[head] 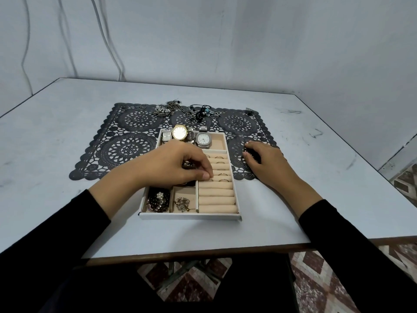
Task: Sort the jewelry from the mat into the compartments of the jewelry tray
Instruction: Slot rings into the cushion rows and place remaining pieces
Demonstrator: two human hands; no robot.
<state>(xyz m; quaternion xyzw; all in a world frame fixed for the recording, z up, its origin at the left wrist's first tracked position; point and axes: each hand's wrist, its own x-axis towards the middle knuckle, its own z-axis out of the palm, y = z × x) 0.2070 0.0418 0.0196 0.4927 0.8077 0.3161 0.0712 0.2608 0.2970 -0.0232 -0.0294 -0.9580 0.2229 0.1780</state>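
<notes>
The left hand (178, 163) is over the jewelry tray (191, 216). Its fingers (205, 176) are curled tight and pinch a small ring (211, 180) at the soft rolls (217, 195). The right hand (268, 161) curls round a dark piece (249, 154) on the mat (126, 141), right of the tray. More jewelry (180, 109) waits at the mat's far edge. If the ring is not pushed in deep, it could pop out and roll off the surface (67, 123).

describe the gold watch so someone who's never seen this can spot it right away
A beige jewelry tray sits partly on the black lace mat on the white table. Its far compartment holds a row of watches; the gold watch is second from the left. It alone has a round gold case.
</notes>
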